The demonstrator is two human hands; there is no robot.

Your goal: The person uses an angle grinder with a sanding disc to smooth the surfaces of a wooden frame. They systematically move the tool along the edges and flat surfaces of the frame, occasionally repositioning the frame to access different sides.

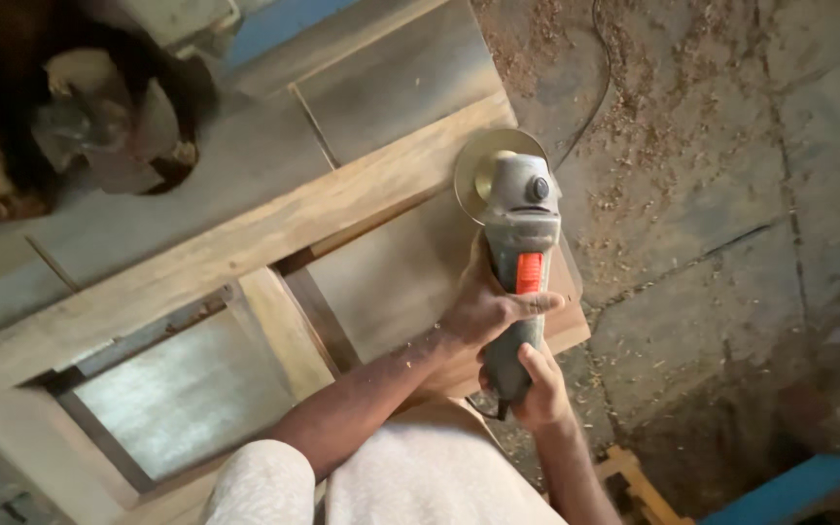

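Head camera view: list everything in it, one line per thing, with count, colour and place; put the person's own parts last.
angle grinder: one, grey body with an orange switch, centre of the view, held in both hands.
sanding disc: one, dull yellow, at the grinder's head, over the edge of the wooden frame.
wooden frame: one, pale brown rails with grey panels between them, across the left and centre.
sawdust and shavings: scattered, light brown, on the concrete floor at upper right.
concrete floor: grey-brown, cracked, right side.
dark machine: one, black and grey, top left; its kind is unclear.
blue bar: one, bottom right corner.
left hand: on the grinder's body.
right hand: on the grinder's rear end.
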